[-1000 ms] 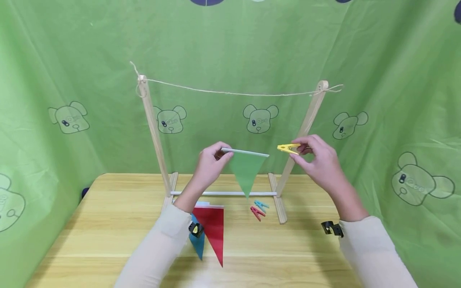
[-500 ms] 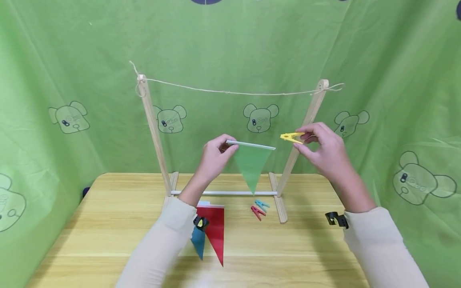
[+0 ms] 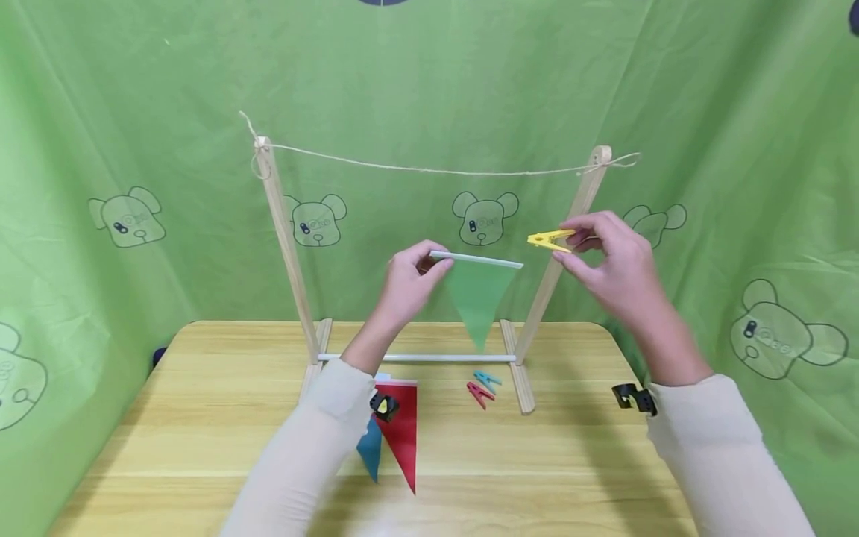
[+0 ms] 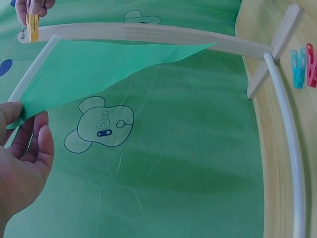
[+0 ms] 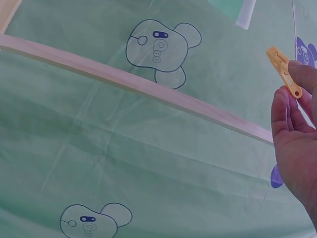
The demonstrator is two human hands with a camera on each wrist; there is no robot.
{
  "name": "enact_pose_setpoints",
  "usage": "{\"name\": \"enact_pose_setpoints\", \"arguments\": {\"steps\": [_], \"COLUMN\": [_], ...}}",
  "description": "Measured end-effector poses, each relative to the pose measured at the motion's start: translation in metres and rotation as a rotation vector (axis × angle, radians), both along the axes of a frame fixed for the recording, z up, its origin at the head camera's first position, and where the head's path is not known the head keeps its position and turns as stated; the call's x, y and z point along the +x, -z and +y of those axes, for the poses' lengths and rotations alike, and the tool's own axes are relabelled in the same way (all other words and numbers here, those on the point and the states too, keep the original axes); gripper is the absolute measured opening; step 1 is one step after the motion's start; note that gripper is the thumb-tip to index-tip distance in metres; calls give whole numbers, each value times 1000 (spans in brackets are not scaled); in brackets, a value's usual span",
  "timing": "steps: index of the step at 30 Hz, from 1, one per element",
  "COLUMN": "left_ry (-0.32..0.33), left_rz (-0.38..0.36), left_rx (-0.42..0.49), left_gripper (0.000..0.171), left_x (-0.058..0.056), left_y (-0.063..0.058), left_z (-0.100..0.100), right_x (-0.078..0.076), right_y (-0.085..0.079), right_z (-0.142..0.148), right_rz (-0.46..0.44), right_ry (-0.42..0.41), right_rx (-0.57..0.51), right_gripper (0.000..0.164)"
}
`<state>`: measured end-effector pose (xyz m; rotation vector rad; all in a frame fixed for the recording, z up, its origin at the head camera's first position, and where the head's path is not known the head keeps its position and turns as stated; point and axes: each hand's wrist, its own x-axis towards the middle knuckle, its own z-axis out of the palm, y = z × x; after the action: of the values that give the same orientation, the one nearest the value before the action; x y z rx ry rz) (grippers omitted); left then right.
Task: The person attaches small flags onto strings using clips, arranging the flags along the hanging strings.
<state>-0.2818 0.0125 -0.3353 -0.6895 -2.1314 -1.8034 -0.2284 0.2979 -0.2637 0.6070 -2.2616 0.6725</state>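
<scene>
My left hand [image 3: 411, 283] pinches the left end of the white-edged top of a green triangular pennant [image 3: 479, 294], which hangs point down below the string [image 3: 429, 170]. In the left wrist view the pennant [image 4: 99, 64] spreads out from the thumb and fingers. To the right, my right hand [image 3: 617, 257] holds a yellow clothespin [image 3: 546, 239] by its handle ends, its nose toward the pennant but apart from it. The right wrist view shows the clothespin [image 5: 285, 72] between thumb and fingers. Neither pennant nor clothespin touches the string.
The string is tied between two wooden posts [image 3: 285, 239], joined low down by a white rod [image 3: 429, 359]. On the table [image 3: 523, 462] lie a red pennant [image 3: 401, 425], a blue pennant [image 3: 370, 450], a blue clothespin [image 3: 486, 380] and a red clothespin [image 3: 479, 395]. Green curtain surrounds the table.
Both hands have risen toward the string and shifted slightly right, carrying the green pennant and the yellow clothespin. The things on the table have stayed put.
</scene>
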Motion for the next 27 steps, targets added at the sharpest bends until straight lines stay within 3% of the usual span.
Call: {"name": "enact_pose_setpoints", "arguments": {"steps": [9,27], "left_ry": [6,32], "left_rz": [-3,-32], "left_rx": [29,80], "left_gripper": [11,11], "left_x": [-3,-9], "left_y": [-5,-29], "left_z": [7,24], "right_x": [-2,-3], "right_y": [-16,-51], "right_z": [0,-1], "right_rz": [57,103], "right_ry": [-2,-20], "right_rx": [-2,-21], "right_gripper": [37,37]}}
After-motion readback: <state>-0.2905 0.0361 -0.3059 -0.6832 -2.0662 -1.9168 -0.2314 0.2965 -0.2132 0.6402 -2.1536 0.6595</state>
